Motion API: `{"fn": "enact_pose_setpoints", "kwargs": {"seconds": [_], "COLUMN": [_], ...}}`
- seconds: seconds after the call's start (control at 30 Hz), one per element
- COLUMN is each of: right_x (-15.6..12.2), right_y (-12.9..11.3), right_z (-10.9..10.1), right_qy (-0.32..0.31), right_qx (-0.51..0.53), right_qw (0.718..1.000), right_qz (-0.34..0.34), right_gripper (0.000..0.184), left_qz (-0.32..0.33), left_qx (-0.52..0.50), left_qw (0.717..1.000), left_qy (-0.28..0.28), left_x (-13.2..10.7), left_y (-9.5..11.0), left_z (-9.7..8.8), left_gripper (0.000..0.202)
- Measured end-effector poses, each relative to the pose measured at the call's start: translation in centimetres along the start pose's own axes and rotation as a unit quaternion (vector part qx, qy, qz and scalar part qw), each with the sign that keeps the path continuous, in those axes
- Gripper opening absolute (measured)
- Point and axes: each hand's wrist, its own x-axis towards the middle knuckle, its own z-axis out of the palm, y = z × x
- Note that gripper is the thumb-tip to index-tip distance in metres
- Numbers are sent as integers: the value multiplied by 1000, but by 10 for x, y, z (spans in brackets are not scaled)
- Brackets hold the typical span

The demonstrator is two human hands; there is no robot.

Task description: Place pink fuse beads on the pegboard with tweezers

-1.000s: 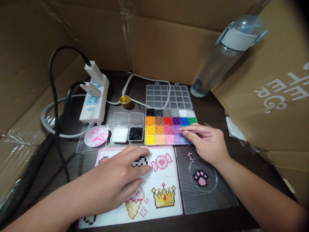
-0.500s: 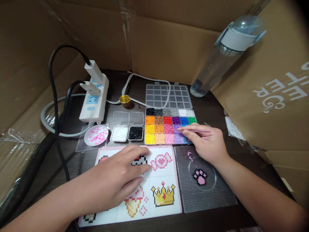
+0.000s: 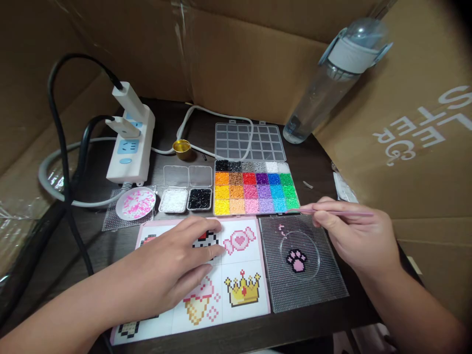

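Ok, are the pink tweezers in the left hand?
No, the right hand grips the pink tweezers, while the left hand lies over the pattern sheet.

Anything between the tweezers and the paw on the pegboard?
Past the bead box, only a clear circle's rim crosses the line from the tweezers in the right hand to the paw; whether it's raised, I can't tell. Small pink pieces lie left of that line; the left hand is on the pattern sheet.
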Motion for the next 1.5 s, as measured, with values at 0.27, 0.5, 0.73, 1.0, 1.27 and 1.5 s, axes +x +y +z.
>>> {"fn": "enact_pose_setpoints", "kwargs": {"seconds": [0.27,0.5,0.73,1.0,1.27,1.5], "right_x": [-17,-15,-17,-16,-18,11], "right_y": [13,8,10,8,16,-2], "right_z": [3,6,6,6,0,8], "right_qy": [-33,-41,-44,-43,-46,5], "right_qx": [10,32,22,14,7,-9], "right_qw": [999,998,997,997,998,1000], "right_qz": [37,45,62,57,50,14], "right_gripper": [28,30,20,18,23,14], "left_qz": [-6,-2,6,-3,-2,-5], "left_qx": [-15,-16,2,-12,-7,-10], "left_qw": [1000,1000,1000,1000,1000,1000], "left_qy": [-6,-5,-6,-6,-4,3], "left_x": [0,0,0,-1,0,-1], "left_y": [-3,-4,-4,-4,-3,2], "left_z": [0,0,1,0,1,-1], "left_gripper": [37,37,36,37,36,35]}}
